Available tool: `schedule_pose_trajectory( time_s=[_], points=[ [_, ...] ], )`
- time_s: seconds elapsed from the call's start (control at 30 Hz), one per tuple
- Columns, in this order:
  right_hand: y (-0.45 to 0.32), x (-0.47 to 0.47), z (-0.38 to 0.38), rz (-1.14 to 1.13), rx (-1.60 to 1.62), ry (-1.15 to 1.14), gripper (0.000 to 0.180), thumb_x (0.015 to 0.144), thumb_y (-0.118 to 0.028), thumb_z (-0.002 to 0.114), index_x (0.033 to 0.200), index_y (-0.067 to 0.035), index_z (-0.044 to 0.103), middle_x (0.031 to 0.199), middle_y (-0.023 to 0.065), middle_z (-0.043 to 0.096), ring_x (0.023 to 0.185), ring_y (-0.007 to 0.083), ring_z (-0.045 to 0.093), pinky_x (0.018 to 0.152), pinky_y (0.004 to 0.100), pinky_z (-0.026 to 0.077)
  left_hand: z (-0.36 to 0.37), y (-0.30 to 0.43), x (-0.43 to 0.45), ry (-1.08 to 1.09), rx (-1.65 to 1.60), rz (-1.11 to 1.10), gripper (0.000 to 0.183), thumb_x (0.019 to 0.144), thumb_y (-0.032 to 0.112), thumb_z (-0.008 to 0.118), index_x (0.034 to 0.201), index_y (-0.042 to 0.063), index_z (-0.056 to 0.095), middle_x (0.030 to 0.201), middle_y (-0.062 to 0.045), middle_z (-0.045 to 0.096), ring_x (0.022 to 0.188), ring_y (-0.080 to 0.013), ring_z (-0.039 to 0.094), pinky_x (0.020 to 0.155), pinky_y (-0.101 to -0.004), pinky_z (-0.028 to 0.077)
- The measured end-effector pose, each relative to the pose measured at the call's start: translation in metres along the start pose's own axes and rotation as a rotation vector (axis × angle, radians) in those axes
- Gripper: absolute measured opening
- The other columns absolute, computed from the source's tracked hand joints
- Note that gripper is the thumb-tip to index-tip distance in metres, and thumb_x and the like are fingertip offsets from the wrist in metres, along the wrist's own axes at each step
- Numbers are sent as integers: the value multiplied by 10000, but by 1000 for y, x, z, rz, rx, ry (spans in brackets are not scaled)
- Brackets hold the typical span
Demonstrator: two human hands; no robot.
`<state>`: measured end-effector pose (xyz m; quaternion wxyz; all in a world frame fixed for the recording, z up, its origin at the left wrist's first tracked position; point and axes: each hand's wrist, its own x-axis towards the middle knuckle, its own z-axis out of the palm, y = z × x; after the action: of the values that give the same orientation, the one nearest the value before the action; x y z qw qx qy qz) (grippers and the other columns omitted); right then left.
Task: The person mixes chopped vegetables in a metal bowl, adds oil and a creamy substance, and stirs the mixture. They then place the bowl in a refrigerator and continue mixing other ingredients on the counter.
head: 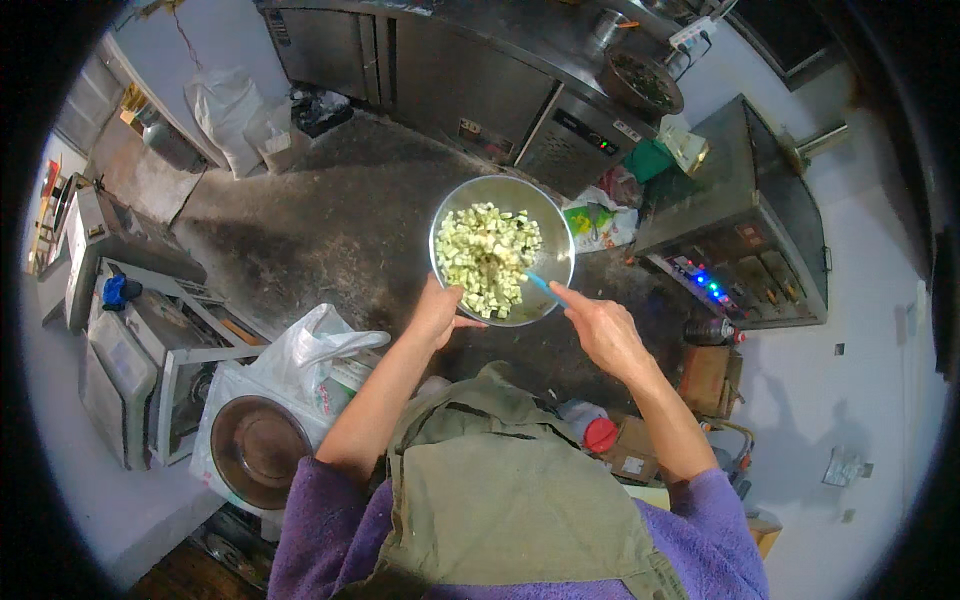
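Note:
In front of me, above the floor, is a round stainless steel bowl. Pale green diced vegetable fills much of it, with a small heap of brownish seasoning near the middle. My left hand grips the bowl's near left rim, its thumb at the edge and fingers partly hidden beneath. With my right hand I hold the blue handle of a utensil that slants over the near right rim. The utensil's far end is buried in the dice, so its shape is hidden.
A steel counter with refrigerator doors runs along the far side, bearing a bowl of dark greens. At right stands a metal cabinet with lit controls. At left, a brown basin sits beside a white plastic bag. Cardboard boxes lie near the right wall.

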<state>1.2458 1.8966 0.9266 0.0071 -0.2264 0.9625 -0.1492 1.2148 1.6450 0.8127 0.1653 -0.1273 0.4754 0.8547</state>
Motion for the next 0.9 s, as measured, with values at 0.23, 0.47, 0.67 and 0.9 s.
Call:
schedule_pose_trajectory(
  time_s=[0.23, 0.47, 0.67, 0.9],
  points=[
    [0, 14, 12, 31, -329, -39, 568, 840, -18, 526, 1368, -227, 521, 841, 141, 634, 718, 355, 657, 637, 471, 533, 5, 9, -11, 12, -17, 46, 554, 939, -18, 350, 1453, 101, 181, 1380, -238, 414, 1072, -401, 612, 666, -506, 629],
    [38, 24, -19, 84, -315, 122, 496, 878, -51, 519, 1342, -223, 548, 828, 173, 634, 730, 383, 651, 644, 493, 517, 2, 20, -15, -32, -15, 2, 570, 917, -25, 358, 1449, 97, 193, 1394, -227, 409, 1090, -398, 605, 683, -527, 623],
    [31, 39, 4, 3, 59, -95, 439, 906, -90, 545, 1333, -189, 556, 887, 226, 666, 852, 424, 635, 731, 515, 503, 2, 20, -14, -19, 5, -38, 609, 890, -45, 360, 1461, 95, 199, 1407, -223, 396, 1105, -414, 594, 694, -531, 621],
    [10, -4, -3, -171, -30, -224, 441, 911, -89, 529, 1331, -221, 553, 854, 136, 657, 782, 349, 657, 658, 469, 519, 1, 19, -12, 15, -37, -32, 552, 909, -15, 362, 1438, 84, 243, 1354, -210, 464, 1091, -379, 608, 715, -518, 615]
  ],
)
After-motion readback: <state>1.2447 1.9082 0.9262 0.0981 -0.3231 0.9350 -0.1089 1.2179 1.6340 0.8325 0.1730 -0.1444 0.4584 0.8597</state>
